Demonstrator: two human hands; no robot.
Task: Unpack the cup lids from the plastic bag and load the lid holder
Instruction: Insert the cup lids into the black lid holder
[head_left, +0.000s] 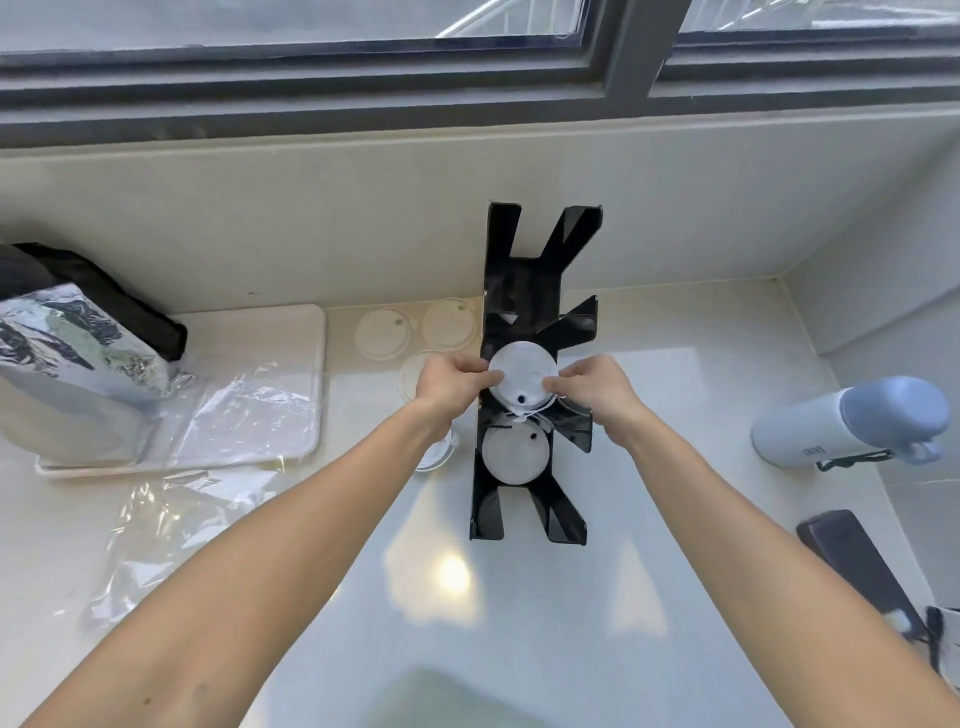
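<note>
Lid stack (523, 375) pinched between both hands, left hand (451, 378) and right hand (597, 387) fingers closed on opposite rims, directly over middle bay of lid holder (535, 364); holder's long axis runs away from person.

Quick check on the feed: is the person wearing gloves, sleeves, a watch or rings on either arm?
Nothing is worn that shows. Left hand and right hand are bare, with no gloves, and both forearms are uncovered to the frame edge. No watch, bracelet or rings are visible.

Open counter (519, 623) lies in front of the black lid holder (530, 291); loose lids (379, 332) crowd its left, crumpled plastic bag (171, 499) and tray (306, 332) farther left, a water bottle (841, 421) right.
</note>
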